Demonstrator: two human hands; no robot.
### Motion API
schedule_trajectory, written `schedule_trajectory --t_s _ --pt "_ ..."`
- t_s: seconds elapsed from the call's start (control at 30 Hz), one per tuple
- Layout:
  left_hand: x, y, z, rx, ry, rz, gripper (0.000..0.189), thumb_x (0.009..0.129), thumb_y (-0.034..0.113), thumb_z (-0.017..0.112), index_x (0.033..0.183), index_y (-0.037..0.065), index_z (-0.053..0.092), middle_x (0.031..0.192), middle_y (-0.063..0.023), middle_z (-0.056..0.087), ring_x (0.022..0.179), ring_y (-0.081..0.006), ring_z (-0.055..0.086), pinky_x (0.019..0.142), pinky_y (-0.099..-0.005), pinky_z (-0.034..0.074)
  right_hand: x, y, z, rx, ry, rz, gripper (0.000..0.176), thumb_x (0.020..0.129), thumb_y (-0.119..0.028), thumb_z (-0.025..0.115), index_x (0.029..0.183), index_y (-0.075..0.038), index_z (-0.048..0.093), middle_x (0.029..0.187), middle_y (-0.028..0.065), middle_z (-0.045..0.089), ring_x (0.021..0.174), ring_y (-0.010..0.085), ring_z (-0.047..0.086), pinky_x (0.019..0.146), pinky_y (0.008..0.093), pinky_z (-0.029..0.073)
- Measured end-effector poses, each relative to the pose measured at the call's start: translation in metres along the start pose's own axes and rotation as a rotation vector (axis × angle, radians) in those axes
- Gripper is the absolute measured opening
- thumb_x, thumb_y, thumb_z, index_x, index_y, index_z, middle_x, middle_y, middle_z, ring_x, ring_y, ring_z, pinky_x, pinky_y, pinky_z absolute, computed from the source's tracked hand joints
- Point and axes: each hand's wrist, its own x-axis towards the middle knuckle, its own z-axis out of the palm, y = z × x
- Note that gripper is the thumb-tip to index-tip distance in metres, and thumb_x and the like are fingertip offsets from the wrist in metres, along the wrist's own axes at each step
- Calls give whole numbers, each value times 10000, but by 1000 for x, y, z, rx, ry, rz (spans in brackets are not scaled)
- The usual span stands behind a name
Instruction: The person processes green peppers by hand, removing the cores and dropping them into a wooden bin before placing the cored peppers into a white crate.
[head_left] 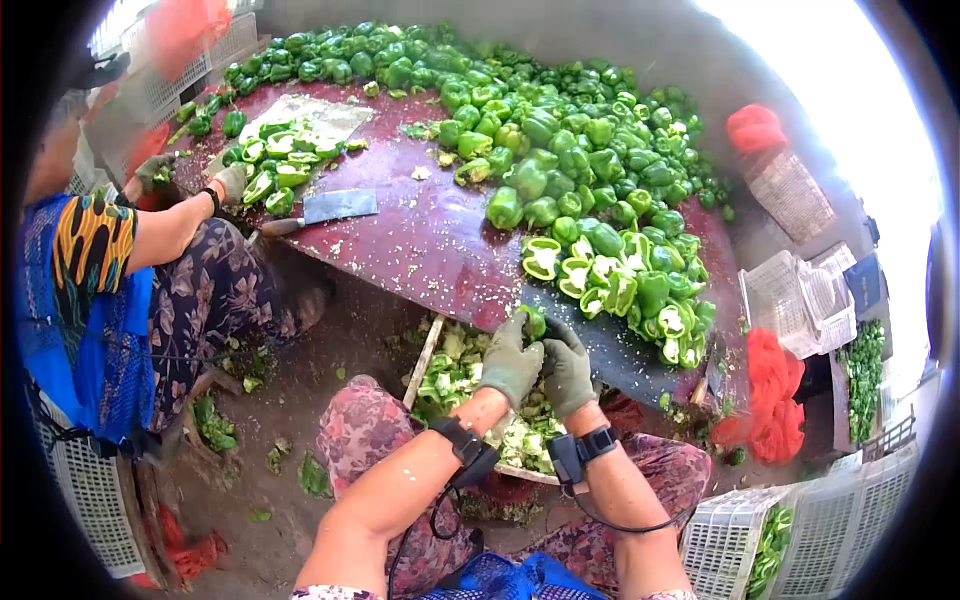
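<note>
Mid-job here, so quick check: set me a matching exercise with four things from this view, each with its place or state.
1. Box of scraps
2. Wearer's left hand and right hand
3. Knife
4. Heap of whole peppers

A. lying on the red tabletop
B. piled along the tabletop's far side
C. below the tabletop's near edge
D. gloved, at a green pepper

Pairs: 1-C, 2-D, 3-A, 4-B

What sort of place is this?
Probably a vegetable-processing workshop: a big heap of green peppers covers much of the dark red table, cut peppers lie beside it, and white plastic crates stand about.
</note>
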Motion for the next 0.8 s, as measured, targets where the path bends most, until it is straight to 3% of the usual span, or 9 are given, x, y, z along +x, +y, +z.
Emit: schedule_trajectory --t_s 0.1,0.13,0.17,0.27,0.37,0.43,0.57,0.73,0.8 --pt "-8 8 3 -57 -38 35 462 822 208 649 1231 15 554 1159 -171 604 1078 -273 579 938 -356 455 -18 -12 -11 54 24 26 323 835 27 520 1145 -20 598 1074 57 631 961 154 607 789 272 522" --pt "-9 8 8 -120 -76 23 432 819 219 647 1198 25 574 1106 -175 626 1026 -297 606 901 -374 475 -22 -4 -19 -602 -44 -464 340 808 55 555 1134 -35 596 1071 85 617 935 204 614 774 311 525" --pt "-11 9 9 -177 -96 11 404 815 230 645 1165 34 594 1053 -179 648 974 -321 633 864 -392 494 -20 5 -40 -600 39 -439 372 776 74 577 1129 -43 599 1086 124 605 928 265 610 798 338 519" --pt "-21 20 5 47 -135 150 370 829 221 676 1153 65 592 1095 -135 636 995 -251 603 894 -376 501 -34 -16 -12 9 137 -161 121 924 -159 585 1007 -80 623 903 25 605 821 129 583 722 287 491" --pt "-35 29 5 50 -57 120 431 811 197 671 1210 77 561 1124 -124 627 1065 -256 588 943 -360 476 -45 -23 -11 -45 -119 -222 257 992 -217 448 1082 -44 615 1042 70 632 963 178 603 877 347 493" --pt "-28 25 -2 35 -211 114 530 795 204 681 1286 96 512 1175 -141 609 1159 -268 553 981 -347 449 -44 -21 -24 279 -270 17 363 982 -310 440 1185 -50 590 1207 100 600 1122 220 565 997 395 432" --pt "-50 33 -11 -143 -347 95 507 783 273 706 1214 60 542 1122 -123 626 1052 -193 569 921 -333 460 -59 -26 -5 310 -267 205 401 942 -421 499 1103 -78 627 1072 68 653 998 216 610 923 376 469" --pt "-45 -3 -3 -256 -515 76 433 797 229 695 1160 37 557 1035 -64 638 966 -127 550 883 -315 457 -32 44 -52 -101 -73 -201 351 933 -406 518 1012 -86 637 996 62 654 913 194 622 874 363 496" --pt "-45 -3 -5 -245 -606 74 397 808 210 684 1145 36 564 1031 -45 635 964 -112 538 879 -312 455 -36 45 -52 -78 -19 -168 347 926 -404 520 999 -87 640 984 67 654 909 204 621 873 367 497"
